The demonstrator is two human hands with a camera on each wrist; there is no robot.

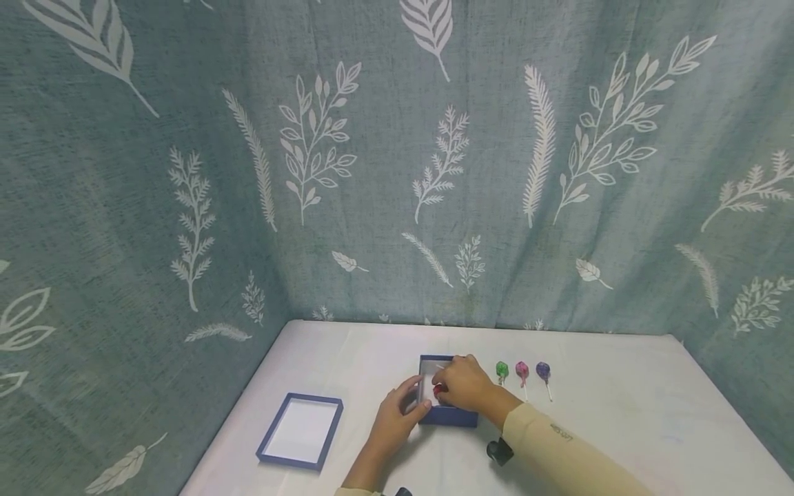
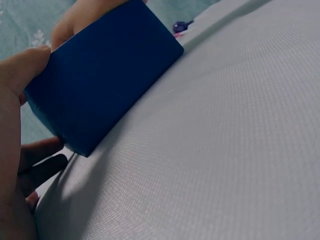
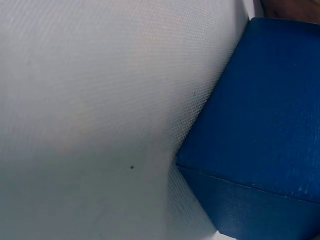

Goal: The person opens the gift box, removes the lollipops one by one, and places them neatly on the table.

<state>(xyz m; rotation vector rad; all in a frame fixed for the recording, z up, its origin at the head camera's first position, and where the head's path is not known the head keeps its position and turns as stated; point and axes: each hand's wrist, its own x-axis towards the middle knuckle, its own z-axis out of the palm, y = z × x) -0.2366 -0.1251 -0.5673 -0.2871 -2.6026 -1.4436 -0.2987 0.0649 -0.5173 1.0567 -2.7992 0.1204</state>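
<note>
A blue open box (image 1: 451,416) with a white inside stands on the table. My left hand (image 1: 392,417) grips its near left corner, the thumb on the front rim and the other fingers along the left side. Reaching into the box, my right hand (image 1: 465,383) pinches a red lollipop (image 1: 439,391) by its head; most of the candy is hidden by the fingers. In the left wrist view the box (image 2: 102,75) shows its plain blue wall, with the left thumb (image 2: 31,62) on the top edge. The right wrist view shows only the box's outer corner (image 3: 260,115).
Right of the box lie a green lollipop (image 1: 502,370), a pink one (image 1: 522,370) and a purple one (image 1: 543,370) in a row. A blue-rimmed box lid (image 1: 302,430) lies inside up at the left. A patterned curtain (image 1: 384,172) borders the white table (image 1: 620,413).
</note>
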